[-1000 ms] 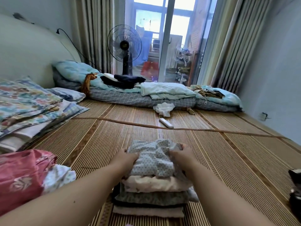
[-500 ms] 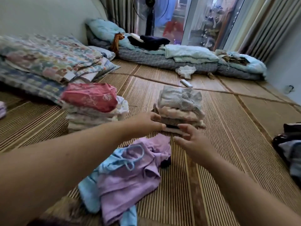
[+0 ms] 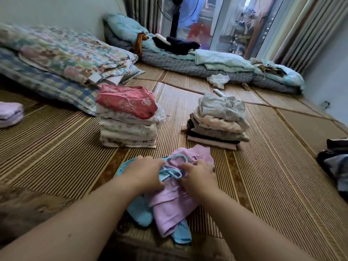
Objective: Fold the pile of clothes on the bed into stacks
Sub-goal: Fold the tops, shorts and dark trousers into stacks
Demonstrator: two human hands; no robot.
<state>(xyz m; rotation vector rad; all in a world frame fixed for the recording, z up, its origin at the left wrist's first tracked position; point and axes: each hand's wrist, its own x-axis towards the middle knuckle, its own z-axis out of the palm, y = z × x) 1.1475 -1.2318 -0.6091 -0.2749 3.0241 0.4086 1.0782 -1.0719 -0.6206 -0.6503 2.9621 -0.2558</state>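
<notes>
A crumpled lilac garment (image 3: 173, 206) lies tangled with a light blue garment (image 3: 140, 211) on the striped mat right in front of me. My left hand (image 3: 146, 174) grips the blue fabric at its upper left. My right hand (image 3: 197, 175) pinches the lilac garment beside the blue strap loops. Beyond them stand two folded stacks: one topped by a red patterned piece (image 3: 127, 101) on the left, one topped by a dotted pale piece (image 3: 220, 108) on the right.
Folded floral quilts (image 3: 62, 53) lie at the left, a small lilac folded pile (image 3: 10, 113) at the far left edge. Rolled bedding (image 3: 216, 65) lines the far side by the fan and glass door. Dark clothes (image 3: 335, 161) sit at the right edge.
My hands left the dotted stack, drew back toward me and came down onto the lilac and blue garments, taking hold of them. The view tilted down and left.
</notes>
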